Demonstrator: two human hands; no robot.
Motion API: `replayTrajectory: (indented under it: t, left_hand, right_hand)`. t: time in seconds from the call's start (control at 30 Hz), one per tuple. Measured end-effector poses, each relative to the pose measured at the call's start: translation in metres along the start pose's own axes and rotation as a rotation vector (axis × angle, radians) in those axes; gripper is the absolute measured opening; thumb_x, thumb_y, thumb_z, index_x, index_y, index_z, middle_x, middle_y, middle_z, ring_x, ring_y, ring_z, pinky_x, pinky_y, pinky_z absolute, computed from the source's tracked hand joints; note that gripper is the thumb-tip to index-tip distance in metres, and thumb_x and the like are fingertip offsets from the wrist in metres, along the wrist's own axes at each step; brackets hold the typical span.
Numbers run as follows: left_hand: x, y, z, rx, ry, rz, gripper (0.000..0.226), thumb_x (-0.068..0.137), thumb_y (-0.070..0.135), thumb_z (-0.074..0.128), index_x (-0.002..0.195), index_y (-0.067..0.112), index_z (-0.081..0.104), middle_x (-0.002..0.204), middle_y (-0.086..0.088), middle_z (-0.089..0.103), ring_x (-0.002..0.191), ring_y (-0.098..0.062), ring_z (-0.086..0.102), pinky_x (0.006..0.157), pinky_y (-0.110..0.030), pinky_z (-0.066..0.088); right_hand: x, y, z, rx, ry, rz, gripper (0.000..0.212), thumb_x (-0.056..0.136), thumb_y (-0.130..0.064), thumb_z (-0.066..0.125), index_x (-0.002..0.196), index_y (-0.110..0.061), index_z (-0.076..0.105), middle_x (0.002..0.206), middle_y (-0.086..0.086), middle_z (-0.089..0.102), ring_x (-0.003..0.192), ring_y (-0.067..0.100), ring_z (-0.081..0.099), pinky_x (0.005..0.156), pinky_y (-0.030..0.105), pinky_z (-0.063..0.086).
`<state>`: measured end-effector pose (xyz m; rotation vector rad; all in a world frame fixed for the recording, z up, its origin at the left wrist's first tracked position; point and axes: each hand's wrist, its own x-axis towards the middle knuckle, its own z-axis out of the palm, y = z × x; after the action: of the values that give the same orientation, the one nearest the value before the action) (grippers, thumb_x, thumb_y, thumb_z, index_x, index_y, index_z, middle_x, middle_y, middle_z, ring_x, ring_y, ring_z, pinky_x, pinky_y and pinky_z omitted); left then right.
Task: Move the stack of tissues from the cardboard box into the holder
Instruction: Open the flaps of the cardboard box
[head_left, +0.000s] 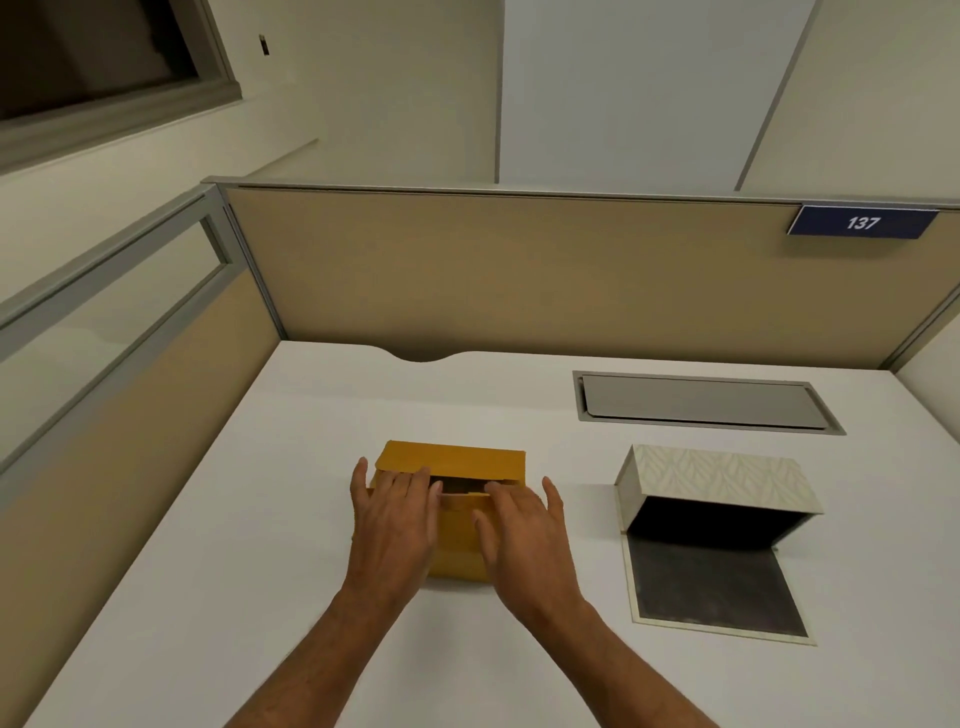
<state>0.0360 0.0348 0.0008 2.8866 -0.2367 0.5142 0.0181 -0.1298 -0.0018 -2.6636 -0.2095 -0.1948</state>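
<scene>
I see a desk (260, 545) with a smooth, matt white top, laminate by its look. At its centre sits a cardboard box (457, 460) of plain yellow-brown card, matt and unprinted. At 3 o'clock from it, the holder (727, 475) has a pale outer skin with a leaf pattern, like textured paper or cloth; its inside and open flap are matt dark grey. At 12 o'clock stands a partition (519, 270) in tan woven-looking cloth, framed in grey metal.

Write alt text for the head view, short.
Both hands, left hand and right hand, rest on a yellow cardboard box on a white desk, fingers at its partly open top. To its right an open patterned holder stands empty, lid flap flat on the desk.
</scene>
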Motion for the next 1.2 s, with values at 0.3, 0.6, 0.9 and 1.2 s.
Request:
replayTrajectory:
  t: [0.3,0.6,0.9,1.2]
  left_hand:
    - [-0.017,-0.01,-0.005,-0.2,-0.163,-0.056,0.028,0.096,0.03,0.056,0.114,0.014,0.07,0.111,-0.006,0.075,0.103,-0.022,0.069,0.097,-0.038,0.051]
    - [0.0,-0.028,0.026,-0.196,-0.288,-0.018,0.05,0.104,0.031,0.031,0.153,0.021,0.026,0.164,-0.002,0.02,0.153,-0.018,0.011,0.125,-0.039,0.011]
    - [0.033,-0.025,0.038,-0.154,-0.345,-0.067,0.057,0.104,0.037,0.023,0.156,0.025,0.002,0.166,-0.001,-0.009,0.153,-0.018,-0.012,0.126,-0.038,-0.002]
    - [0.043,-0.026,0.051,-0.013,-0.49,-0.096,0.064,0.103,0.044,0.023,0.155,0.021,-0.007,0.167,-0.005,-0.01,0.154,-0.023,-0.011,0.125,-0.047,-0.005]
  right_hand:
    - [-0.031,-0.022,0.015,-0.008,-0.113,-0.011,0.04,0.099,-0.045,0.046,0.133,-0.025,0.055,0.139,0.002,0.057,0.128,0.023,0.049,0.114,0.039,0.034]
    - [-0.009,-0.017,0.049,-0.098,-0.196,-0.012,0.067,0.1,-0.058,0.016,0.157,-0.022,0.011,0.166,0.006,-0.013,0.151,0.025,-0.02,0.122,0.044,-0.014]
    - [0.054,-0.007,0.049,-0.185,-0.114,0.02,0.07,0.099,-0.06,0.017,0.158,-0.022,0.007,0.165,0.007,-0.017,0.15,0.024,-0.023,0.123,0.047,-0.011]
    - [0.076,0.008,0.067,-0.208,-0.244,0.114,0.087,0.092,-0.073,0.016,0.157,-0.02,-0.005,0.165,0.009,-0.019,0.151,0.031,-0.021,0.12,0.052,-0.016]
